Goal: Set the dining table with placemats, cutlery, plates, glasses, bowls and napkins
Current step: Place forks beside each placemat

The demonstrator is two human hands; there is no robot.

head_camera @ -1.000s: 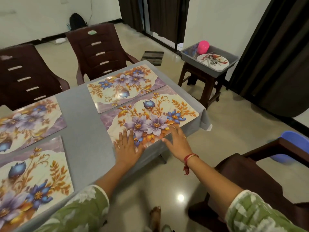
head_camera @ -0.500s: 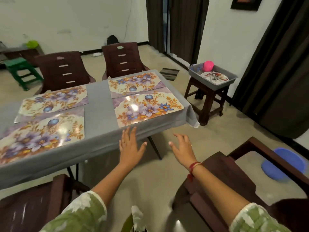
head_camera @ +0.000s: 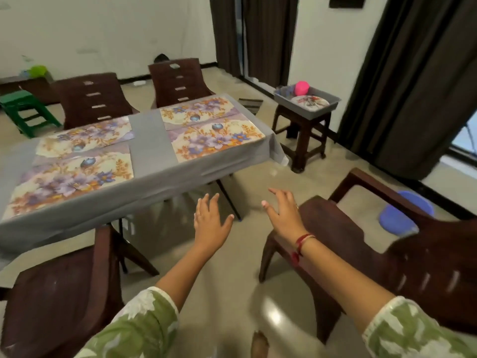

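Note:
Several floral placemats lie flat on the grey-clothed dining table (head_camera: 149, 140): the near right one (head_camera: 216, 142), the far right one (head_camera: 198, 111), the near left one (head_camera: 69, 180) and the far left one (head_camera: 85, 134). My left hand (head_camera: 210, 222) and my right hand (head_camera: 282, 211) hover over the floor in front of the table, fingers spread, holding nothing. A grey tub (head_camera: 307, 105) on a brown stool (head_camera: 303, 135) holds a plate with cutlery (head_camera: 309, 101) and a pink cup (head_camera: 302, 88).
Brown chairs stand around the table: two at the far side (head_camera: 95, 99) (head_camera: 180, 81), one at my near left (head_camera: 59, 293), one at my right (head_camera: 387, 241). A green stool (head_camera: 23, 109) is far left. A blue basin (head_camera: 402, 213) sits behind the right chair. Dark curtains hang right.
Both hands lifted off the near right placemat and drew back from the table. My view pulled away, so the whole table and the chairs now show.

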